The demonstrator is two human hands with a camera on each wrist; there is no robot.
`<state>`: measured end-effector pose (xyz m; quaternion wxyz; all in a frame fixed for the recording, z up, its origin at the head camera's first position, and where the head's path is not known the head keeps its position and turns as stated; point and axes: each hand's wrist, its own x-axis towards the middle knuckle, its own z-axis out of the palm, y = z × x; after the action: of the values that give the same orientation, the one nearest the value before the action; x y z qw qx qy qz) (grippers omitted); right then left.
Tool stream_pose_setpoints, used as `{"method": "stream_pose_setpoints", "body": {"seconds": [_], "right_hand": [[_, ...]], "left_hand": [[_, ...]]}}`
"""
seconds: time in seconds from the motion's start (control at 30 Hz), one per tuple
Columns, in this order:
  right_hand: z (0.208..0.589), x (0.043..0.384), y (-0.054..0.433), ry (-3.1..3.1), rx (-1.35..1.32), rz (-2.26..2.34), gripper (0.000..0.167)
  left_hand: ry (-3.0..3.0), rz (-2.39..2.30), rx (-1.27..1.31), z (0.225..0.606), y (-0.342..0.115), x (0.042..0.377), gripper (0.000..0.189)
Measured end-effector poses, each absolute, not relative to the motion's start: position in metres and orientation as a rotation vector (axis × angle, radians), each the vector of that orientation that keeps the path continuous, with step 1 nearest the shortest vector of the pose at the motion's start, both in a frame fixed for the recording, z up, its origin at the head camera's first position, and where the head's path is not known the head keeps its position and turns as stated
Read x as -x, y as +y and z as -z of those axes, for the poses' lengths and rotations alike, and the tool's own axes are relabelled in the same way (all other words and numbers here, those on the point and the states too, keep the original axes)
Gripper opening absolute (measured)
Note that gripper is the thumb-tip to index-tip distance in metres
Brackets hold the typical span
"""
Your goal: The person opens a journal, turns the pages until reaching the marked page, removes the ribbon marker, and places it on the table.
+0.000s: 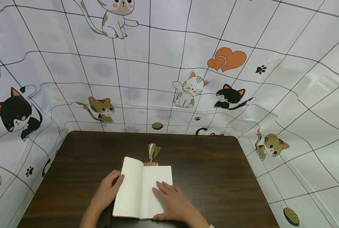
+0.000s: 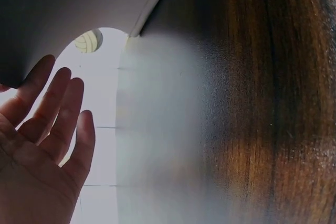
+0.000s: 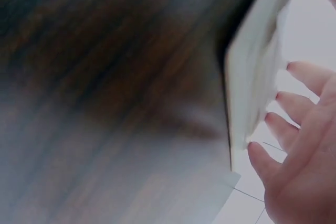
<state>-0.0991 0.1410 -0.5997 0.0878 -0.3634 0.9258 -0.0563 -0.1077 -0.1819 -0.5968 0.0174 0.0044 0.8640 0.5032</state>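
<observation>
An open notebook (image 1: 129, 190) with blank cream pages lies on the dark wooden table, its left side tilted up. My left hand (image 1: 107, 189) holds the left cover at its edge, thumb on the page side. In the left wrist view, the fingers of the left hand (image 2: 50, 129) reach under the dark cover (image 2: 89, 3). My right hand (image 1: 173, 202) rests spread on the right page. The right wrist view shows the fingertips of this hand (image 3: 304, 140) touching the page. A brown bookmark (image 1: 150, 164) with purple and green tassels pokes out from the notebook's top.
The dark wooden table (image 1: 209, 164) has rounded far corners. Behind it and along both sides hangs a white sheet (image 1: 163, 41) with grid lines and cartoon cats.
</observation>
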Motion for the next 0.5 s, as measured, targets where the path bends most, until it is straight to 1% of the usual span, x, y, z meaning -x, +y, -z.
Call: {"method": "stream_pose_setpoints", "body": {"seconds": [0.07, 0.17, 0.5], "right_hand": [[0.599, 0.099, 0.143, 2.737, 1.103, 0.169, 0.103], [0.596, 0.098, 0.145, 2.706, 1.120, 0.196, 0.101], [0.583, 0.088, 0.147, 2.654, 1.067, 0.281, 0.066]], "left_hand": [[2.680, -1.562, -0.003, 0.596, -0.182, 0.108, 0.028], [2.665, -1.566, 0.007, 0.596, -0.181, 0.108, 0.028], [2.693, -1.530, -0.013, 0.593, -0.180, 0.108, 0.027]]}}
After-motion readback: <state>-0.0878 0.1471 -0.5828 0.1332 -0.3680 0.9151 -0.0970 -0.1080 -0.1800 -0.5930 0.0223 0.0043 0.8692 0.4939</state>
